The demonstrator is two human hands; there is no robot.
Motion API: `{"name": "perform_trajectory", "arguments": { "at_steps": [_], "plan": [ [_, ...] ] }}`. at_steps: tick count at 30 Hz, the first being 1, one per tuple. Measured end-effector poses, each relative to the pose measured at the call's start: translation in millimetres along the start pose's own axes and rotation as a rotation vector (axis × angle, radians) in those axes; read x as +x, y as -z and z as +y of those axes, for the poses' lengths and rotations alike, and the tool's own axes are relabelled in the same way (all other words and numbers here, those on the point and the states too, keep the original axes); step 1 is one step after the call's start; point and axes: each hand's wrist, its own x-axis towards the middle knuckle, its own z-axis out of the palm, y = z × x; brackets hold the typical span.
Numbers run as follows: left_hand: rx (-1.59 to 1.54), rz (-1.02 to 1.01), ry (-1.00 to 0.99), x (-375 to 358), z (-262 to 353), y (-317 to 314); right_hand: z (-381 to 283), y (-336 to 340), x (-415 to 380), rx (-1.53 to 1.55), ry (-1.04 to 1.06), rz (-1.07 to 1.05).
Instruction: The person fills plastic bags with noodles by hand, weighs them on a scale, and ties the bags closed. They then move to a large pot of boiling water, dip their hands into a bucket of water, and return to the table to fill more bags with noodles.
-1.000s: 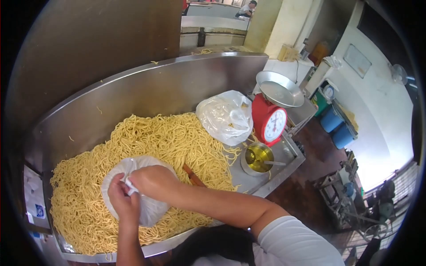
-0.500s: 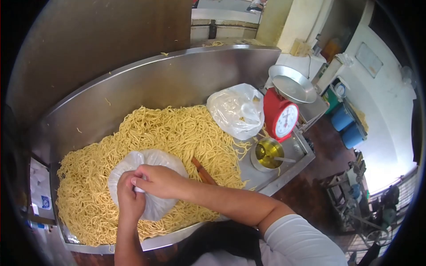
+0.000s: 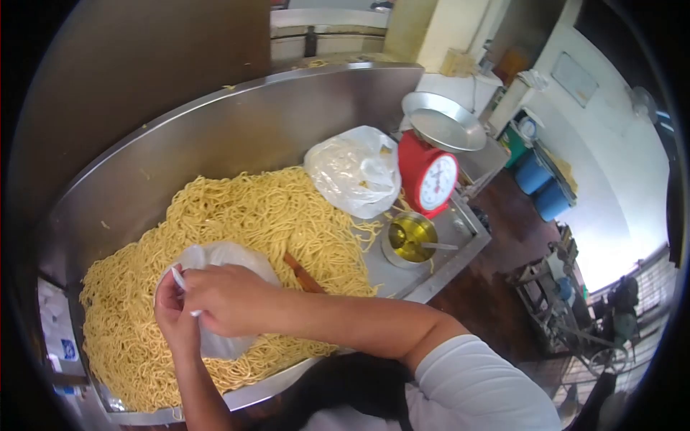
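In the lower left of the frame, both hands work at the top of a clear plastic bag of noodles; the bag sits on a big heap of yellow noodles that fills the middle and left of the frame; the left hand is closed tight on the bag's twisted neck, with a bit of white plastic poking out above the fingers; the right hand lies over the bag from the right, its fingers pinched shut on the same bunched plastic, and a small white end sticks out by its fingertips; the two hands touch each other at the neck of the bag; the right arm reaches in from the lower right, with a white sleeve at the bottom of the frame.

The noodles lie on a shiny steel table with a tall steel back wall; just right of the bag, brown chopsticks lie on the noodles; in the upper middle, a second plastic bag rests at the far end of the heap; just right of it stands a red weighing scale with a round metal pan on top; below the scale sits a metal bowl of oil with a spoon in it; far right, two blue barrels stand on the floor.
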Motion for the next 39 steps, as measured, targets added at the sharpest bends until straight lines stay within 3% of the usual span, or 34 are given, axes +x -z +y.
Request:
{"name": "perform_trajectory", "arguments": {
  "at_steps": [1, 2, 5, 7, 9, 13, 15, 17, 19, 21, 22, 23, 25, 27, 29, 30, 31, 33, 34, 37, 39],
  "plan": [
    [0.148, 0.063, -0.113, 0.8, -5.6, -7.9, 1.9, -1.6, 6.1, -0.096, 0.115, 0.136],
    [0.283, -0.013, -0.114, 3.5, -22.8, 9.2, 5.5, -1.7, 10.2, -0.197, 0.23, 0.274],
    [0.379, -0.148, -0.156, 7.1, -43.1, 33.6, 14.9, -7.4, 6.9, -0.176, 0.194, 0.218],
    [0.319, -0.142, -0.164, 4.0, -47.3, 23.5, 17.6, -15.7, 4.9, -0.189, 0.234, 0.273],
    [0.377, 0.05, -0.291, -3.7, -34.6, 4.9, 20.7, -23.2, 2.5, -0.2, 0.284, 0.32],
    [0.488, 0.015, -0.322, -4.4, -28.9, 4.9, 16.8, -21.3, 0.4, -0.177, 0.248, 0.225],
    [0.582, 0.029, -0.356, -9.1, -38.2, 8.2, 15.7, -18.9, 5.6, -0.254, -0.242, -0.025],
    [0.684, 0.05, -0.381, -10.8, -47.3, 13.4, 23.4, -22.0, 11.2, -0.175, -0.356, -0.053],
    [0.87, -0.071, -0.689, -7.1, -52.9, 22.0, 42.2, -31.3, 19.1, -0.092, -0.47, -0.077],
    [0.897, -0.053, -0.673, -10.4, -47.3, 21.0, 46.5, -27.8, 29.9, 0.005, -0.579, -0.312],
    [0.858, -0.005, -0.616, -10.4, -45.6, 17.5, 37.6, -15.3, 24.4, 0.225, -0.624, -0.339],
    [0.82, 0.043, -0.561, -8.9, -44.9, 17.1, 36.9, -21.5, 22.7, 0.234, -0.614, -0.35],
    [0.724, 0.011, -0.488, -2.5, -51.3, 22.6, 35.4, -32.1, 19.7, 0.23, -0.433, 0.036],
    [0.622, -0.025, -0.417, 0.5, -43.5, 19.3, 23.2, -31.6, 18.4, 0.245, -0.426, 0.087],
    [0.207, -0.164, -0.013, -4.6, -23.1, 11.1, 14.9, -27.0, 14.3, 0.259, -0.417, 0.132],
    [0.194, -0.301, 0.13, -1.8, -16.2, 21.5, 12.9, -24.8, 12.4, 0.289, -0.439, 0.11],
    [0.202, -0.285, 0.129, -3.7, -14.3, 21.0, 11.1, -22.9, 11.7, 0.319, -0.46, 0.084],
    [0.314, -0.24, -0.084, -9.9, -10.5, 18.8, 15.9, -23.2, 10.8, 0.204, -0.452, 0.047],
    [0.65, -0.242, -0.279, -4.3, -8.3, 38.8, 22.5, -23.8, 9.9, 0.081, -0.453, 0.026],
    [0.854, -0.262, -0.427, -1.0, -15.5, 68.0, 52.2, -21.4, 2.8, -0.095, -0.453, 0.053],
    [0.851, -0.194, -0.314, -6.2, -3.2, 68.0, 47.4, -16.4, 1.3, -0.08, -0.386, 0.088]
  ]
}}
